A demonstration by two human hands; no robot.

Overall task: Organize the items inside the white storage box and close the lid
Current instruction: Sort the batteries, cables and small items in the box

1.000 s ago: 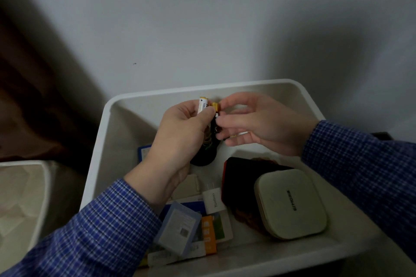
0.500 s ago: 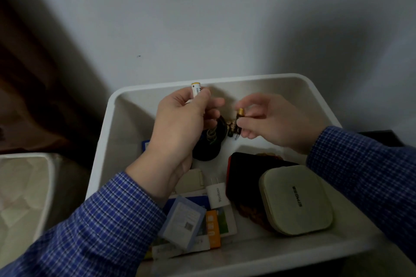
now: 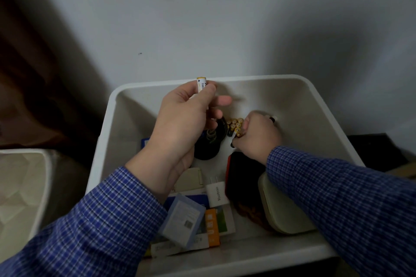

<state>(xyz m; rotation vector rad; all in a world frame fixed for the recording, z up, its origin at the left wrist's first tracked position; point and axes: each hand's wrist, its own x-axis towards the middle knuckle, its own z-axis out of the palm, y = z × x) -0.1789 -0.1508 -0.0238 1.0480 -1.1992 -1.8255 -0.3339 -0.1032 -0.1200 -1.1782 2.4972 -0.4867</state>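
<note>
The white storage box point(image 3: 326, 119) is being viewed from above with no lid on it, its far edge standing against a pale wall point(image 3: 225, 18). Part of a second pale container point(image 3: 20, 186) is being shown beyond the box's left edge. Near the box's right edge and near corner, a cream rounded case point(image 3: 283, 213) is lying on top of a dark red-edged item point(image 3: 243, 171). Toward the near edge, a pile of flat cards and packets point(image 3: 216, 225) is being overlapped by a clear plastic case point(image 3: 182, 220), with a white plug adapter point(image 3: 217, 193) just beside the dark item. A black round object point(image 3: 209, 146) is sitting mid-box, partly hidden behind the left hand point(image 3: 180, 128). That hand is being held raised over the box's far left part, its thumb and fingers pinching a yellow-and-white battery point(image 3: 201, 83) upright. The right hand point(image 3: 258, 137) is being lowered into the far middle of the box, its fingers curled around a cluster of gold-topped batteries point(image 3: 235, 126) standing just beside the black object.
</note>
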